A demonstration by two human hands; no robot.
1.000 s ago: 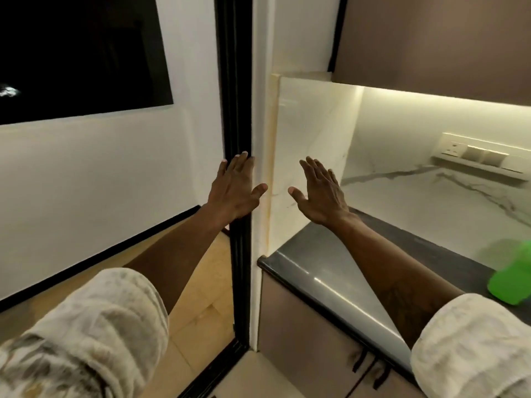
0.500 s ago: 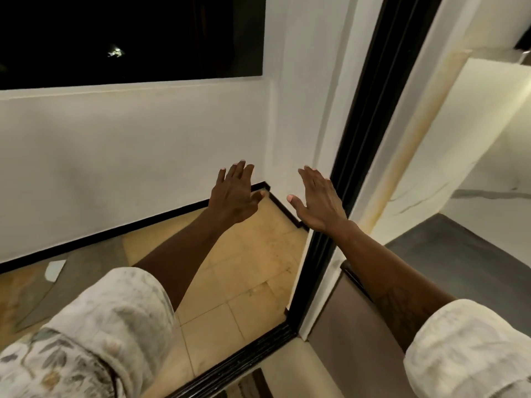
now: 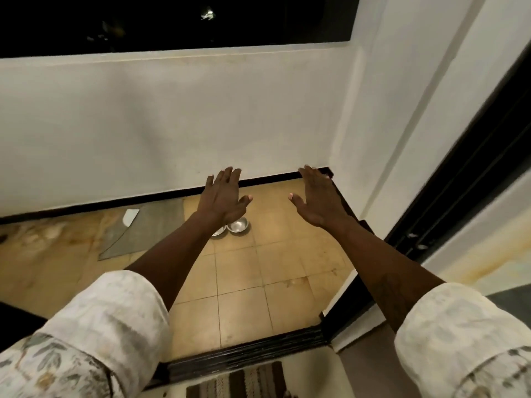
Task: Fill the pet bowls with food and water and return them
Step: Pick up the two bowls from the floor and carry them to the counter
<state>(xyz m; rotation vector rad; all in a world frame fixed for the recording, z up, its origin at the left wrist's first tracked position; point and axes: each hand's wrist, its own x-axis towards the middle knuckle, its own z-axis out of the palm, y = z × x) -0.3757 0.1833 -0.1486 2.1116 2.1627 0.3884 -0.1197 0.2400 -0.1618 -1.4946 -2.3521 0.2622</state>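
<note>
Two small steel pet bowls stand side by side on the tan tiled balcony floor near the far wall. The right bowl (image 3: 238, 224) shows in full and looks empty. The left bowl (image 3: 218, 231) is mostly hidden behind my left wrist. My left hand (image 3: 222, 198) is stretched out in front of me, fingers spread, palm down, holding nothing; it appears just above the bowls in the picture. My right hand (image 3: 317, 198) is held out the same way, to the right of the bowls, also holding nothing.
A black sliding-door track (image 3: 244, 354) crosses the threshold below, with the black door frame (image 3: 459, 179) on the right. A grey mat (image 3: 146, 226) lies on the floor to the left. A striped rug (image 3: 238, 382) sits at the bottom edge. A low white wall (image 3: 172, 124) bounds the balcony.
The view has swung left and down from the kitchen counter to the balcony floor, bringing the two bowls into sight. Both hands stay outstretched and spread.
</note>
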